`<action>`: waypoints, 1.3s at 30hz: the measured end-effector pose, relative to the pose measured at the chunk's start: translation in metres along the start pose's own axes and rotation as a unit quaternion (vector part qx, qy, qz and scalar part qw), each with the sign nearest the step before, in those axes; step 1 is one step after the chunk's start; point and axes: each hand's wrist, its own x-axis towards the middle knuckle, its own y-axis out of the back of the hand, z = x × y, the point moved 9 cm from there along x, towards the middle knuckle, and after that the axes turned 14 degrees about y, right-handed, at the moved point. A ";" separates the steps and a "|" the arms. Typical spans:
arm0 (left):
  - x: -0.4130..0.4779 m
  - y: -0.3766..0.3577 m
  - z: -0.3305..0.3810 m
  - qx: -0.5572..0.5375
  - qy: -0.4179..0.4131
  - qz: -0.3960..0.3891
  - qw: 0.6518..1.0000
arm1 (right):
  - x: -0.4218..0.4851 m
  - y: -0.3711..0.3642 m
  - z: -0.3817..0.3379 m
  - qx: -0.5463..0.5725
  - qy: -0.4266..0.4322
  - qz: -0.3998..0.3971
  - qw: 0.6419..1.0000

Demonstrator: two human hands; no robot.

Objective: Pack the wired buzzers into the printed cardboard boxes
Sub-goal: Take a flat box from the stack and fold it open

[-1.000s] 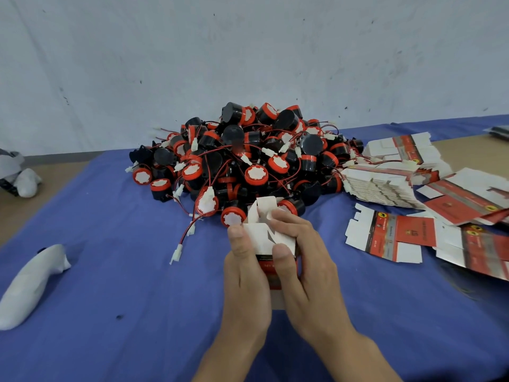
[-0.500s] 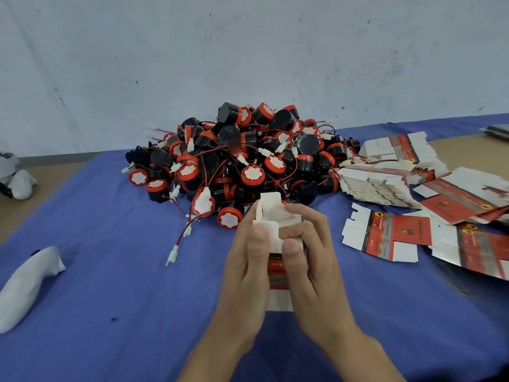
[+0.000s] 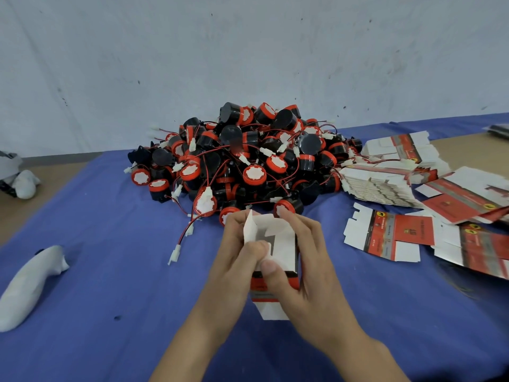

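Observation:
A printed cardboard box (image 3: 278, 244), red and white, is held between both hands just in front of the buzzer pile. My left hand (image 3: 234, 260) grips its left side and pinches a white end flap. My right hand (image 3: 303, 271) grips the right side, its thumb lying across the red printed face. The far end of the box stands open with white flaps up. Behind it lies a big heap of black and red wired buzzers (image 3: 248, 161) with red wires and white plugs. I cannot tell whether a buzzer is inside the box.
Flat printed box blanks (image 3: 391, 238) lie to the right, with a stack of them (image 3: 380, 186) further back. A white object (image 3: 30, 282) lies at the left on the blue cloth (image 3: 110, 299). A loose plug and wire (image 3: 179, 244) trails from the pile.
Both hands have shifted on the box: the thumbs have parted from the end flaps and the far end has opened up, with the flaps now standing.

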 end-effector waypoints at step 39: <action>0.003 0.009 -0.003 -0.006 -0.024 0.064 0.998 | 0.000 -0.011 0.002 0.013 -0.019 -0.038 0.999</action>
